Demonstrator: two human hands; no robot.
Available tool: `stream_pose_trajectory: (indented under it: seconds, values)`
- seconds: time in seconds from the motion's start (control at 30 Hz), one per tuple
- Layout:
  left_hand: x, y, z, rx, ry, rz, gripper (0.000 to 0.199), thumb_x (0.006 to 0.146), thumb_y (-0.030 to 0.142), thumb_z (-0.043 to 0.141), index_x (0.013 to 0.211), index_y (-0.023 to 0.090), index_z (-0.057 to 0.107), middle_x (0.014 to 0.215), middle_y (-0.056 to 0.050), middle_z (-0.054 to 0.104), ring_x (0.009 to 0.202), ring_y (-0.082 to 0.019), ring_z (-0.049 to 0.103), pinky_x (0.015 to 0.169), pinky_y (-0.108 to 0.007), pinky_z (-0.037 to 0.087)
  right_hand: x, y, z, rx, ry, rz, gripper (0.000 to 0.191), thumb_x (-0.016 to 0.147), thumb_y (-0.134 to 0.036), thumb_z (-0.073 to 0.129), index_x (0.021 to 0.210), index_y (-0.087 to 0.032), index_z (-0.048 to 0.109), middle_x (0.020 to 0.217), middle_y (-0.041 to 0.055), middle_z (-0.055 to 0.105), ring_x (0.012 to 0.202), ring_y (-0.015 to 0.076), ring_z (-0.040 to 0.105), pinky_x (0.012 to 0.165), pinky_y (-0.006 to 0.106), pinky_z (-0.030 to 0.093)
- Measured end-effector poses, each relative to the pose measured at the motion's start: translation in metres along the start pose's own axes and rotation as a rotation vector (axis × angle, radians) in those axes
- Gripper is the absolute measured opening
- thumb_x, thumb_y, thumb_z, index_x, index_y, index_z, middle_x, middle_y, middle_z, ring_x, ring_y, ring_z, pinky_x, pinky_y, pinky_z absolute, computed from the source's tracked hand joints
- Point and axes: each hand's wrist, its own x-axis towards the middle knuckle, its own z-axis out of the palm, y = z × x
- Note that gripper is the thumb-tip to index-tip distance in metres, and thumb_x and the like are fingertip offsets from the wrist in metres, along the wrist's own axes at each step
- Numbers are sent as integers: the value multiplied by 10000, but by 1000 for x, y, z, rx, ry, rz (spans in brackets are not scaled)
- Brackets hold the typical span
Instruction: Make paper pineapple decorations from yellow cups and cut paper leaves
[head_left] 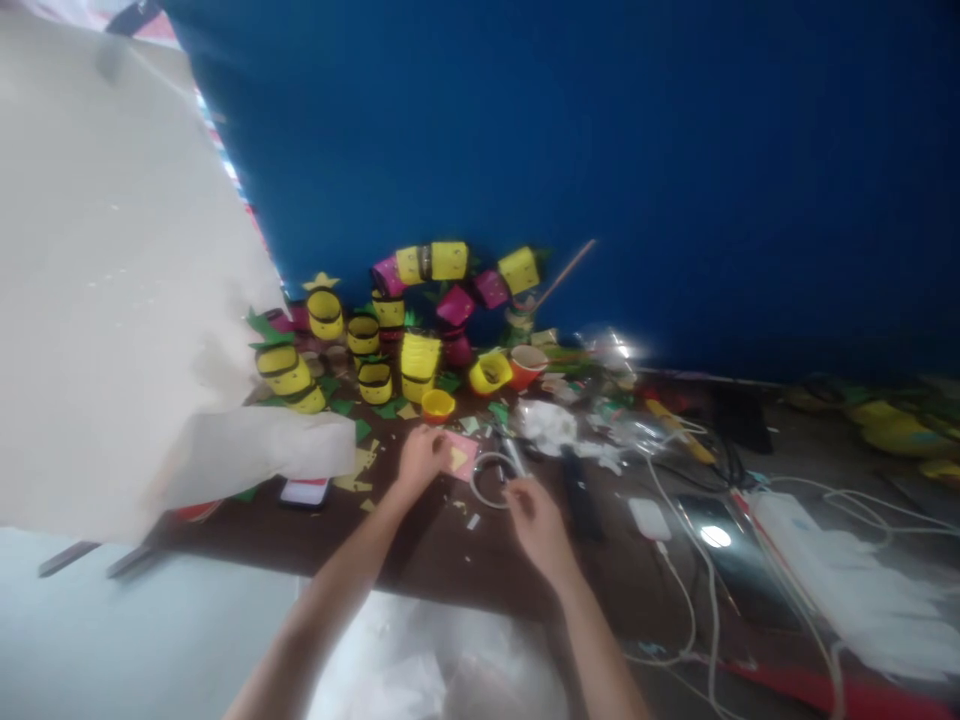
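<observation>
My left hand [424,456] is over the dark table with its fingers closed at the left edge of a small pink card [460,456]. A pale yellow shape lies on the card's face. To the right, my right hand [534,515] has its fingers curled together at the right rim of a pale ring [475,484], which looks like a roll of tape. Blur hides how firmly the fingertips grip it. Just above that hand lies a light, narrow strip [516,455]. A yellow cup [438,404] stands beyond my left hand.
Yellow paper rings with dark bands [283,370] and magenta ones [456,304] cluster at the back against a blue wall. An orange cup [528,366], crumpled white material [549,425], a phone [304,492], cables, a white power strip [817,560] and paper scraps surround the hands.
</observation>
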Motion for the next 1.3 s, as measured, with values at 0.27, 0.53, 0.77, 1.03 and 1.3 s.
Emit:
stream_pose_trajectory:
  seconds: [0.27,0.53,0.77,1.03,1.3]
  values:
    - [1,2,5,26,-21,-24,128,748,295,577,761,190,650,750,-32,584,748,-159,527,660,-244,383,-3,3,3,18,-25,5,128,816,-279,465,796,-183,546,818,63,611,789,188,578,738,311,459]
    - [2,2,8,22,-33,-4,104,753,249,561,726,180,635,731,-32,575,720,-154,524,662,-252,384,-4,2,4,44,-35,25,144,809,-293,467,802,-182,559,833,69,622,803,193,584,747,321,466]
    - [2,2,7,-14,-23,37,79,761,215,548,745,169,610,735,-23,554,728,-143,515,679,-246,390,2,-2,8,80,-77,67,133,804,-287,469,803,-177,545,814,58,612,767,180,580,726,308,467]
    - [1,1,8,-47,-23,31,79,752,222,566,747,161,616,753,-27,527,734,-139,509,684,-246,400,12,-7,15,134,-105,72,125,794,-284,479,773,-180,545,772,42,606,739,174,580,687,292,465]
    - [2,-1,11,-118,-23,22,64,752,194,561,719,158,602,769,-27,506,744,-140,495,706,-258,404,17,-1,18,225,-117,101,138,790,-287,488,774,-173,563,768,45,618,735,171,591,702,298,468]
